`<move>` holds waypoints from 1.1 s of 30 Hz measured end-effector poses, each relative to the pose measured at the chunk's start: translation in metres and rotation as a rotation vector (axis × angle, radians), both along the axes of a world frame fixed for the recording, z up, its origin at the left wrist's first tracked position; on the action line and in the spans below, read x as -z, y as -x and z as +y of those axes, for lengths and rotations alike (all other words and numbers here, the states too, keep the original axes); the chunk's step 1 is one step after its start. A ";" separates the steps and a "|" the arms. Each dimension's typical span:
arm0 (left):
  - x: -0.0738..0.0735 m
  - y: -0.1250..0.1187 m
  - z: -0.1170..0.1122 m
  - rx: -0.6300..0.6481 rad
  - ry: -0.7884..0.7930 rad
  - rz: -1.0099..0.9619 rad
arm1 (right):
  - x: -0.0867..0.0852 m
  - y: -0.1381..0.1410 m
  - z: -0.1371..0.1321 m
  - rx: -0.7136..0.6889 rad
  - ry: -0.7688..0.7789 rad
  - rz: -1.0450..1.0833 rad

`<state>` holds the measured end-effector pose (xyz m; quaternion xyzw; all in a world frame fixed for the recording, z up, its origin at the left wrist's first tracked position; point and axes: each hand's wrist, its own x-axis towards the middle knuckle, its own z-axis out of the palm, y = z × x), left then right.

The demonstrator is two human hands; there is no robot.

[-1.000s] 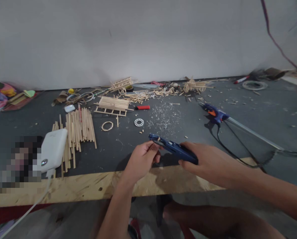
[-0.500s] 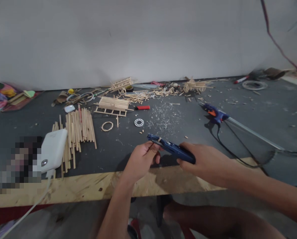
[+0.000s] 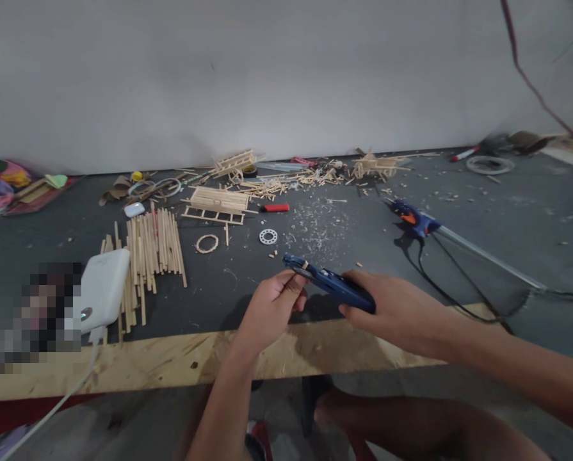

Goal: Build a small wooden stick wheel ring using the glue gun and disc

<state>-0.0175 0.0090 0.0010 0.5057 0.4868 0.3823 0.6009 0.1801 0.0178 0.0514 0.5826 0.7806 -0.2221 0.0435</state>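
My right hand [image 3: 392, 304] grips the handles of a blue cutting tool [image 3: 327, 282], held over the front of the dark table [image 3: 248, 282]. The tool's jaws point left and bite a small pale stick piece. My left hand [image 3: 271, 307] is pinched at those jaws, its fingertips closed on the small wooden piece. Both hands hover just above the table's bare wooden front edge [image 3: 171, 362].
A bundle of wooden sticks [image 3: 152, 246] and a white power bank [image 3: 101, 288] lie at the left. A stick-built cart frame [image 3: 216, 203], two small rings, a red lighter [image 3: 276, 207] and scraps sit behind. A blue glue gun [image 3: 415, 221] with its black cord lies to the right.
Both hands and the blue tool have shifted slightly left and up. The grips look the same.
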 end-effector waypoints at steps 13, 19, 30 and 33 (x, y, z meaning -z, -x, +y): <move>0.004 -0.002 0.000 -0.029 0.039 -0.030 | 0.006 0.004 0.002 0.036 -0.026 -0.053; 0.007 -0.003 0.003 -0.024 0.121 -0.069 | 0.012 0.005 0.005 0.060 -0.004 -0.057; 0.008 -0.003 0.005 -0.023 0.211 -0.106 | 0.020 0.003 0.007 0.063 0.044 -0.059; 0.006 0.001 0.005 -0.052 0.212 -0.096 | 0.021 0.000 0.009 0.076 0.018 -0.098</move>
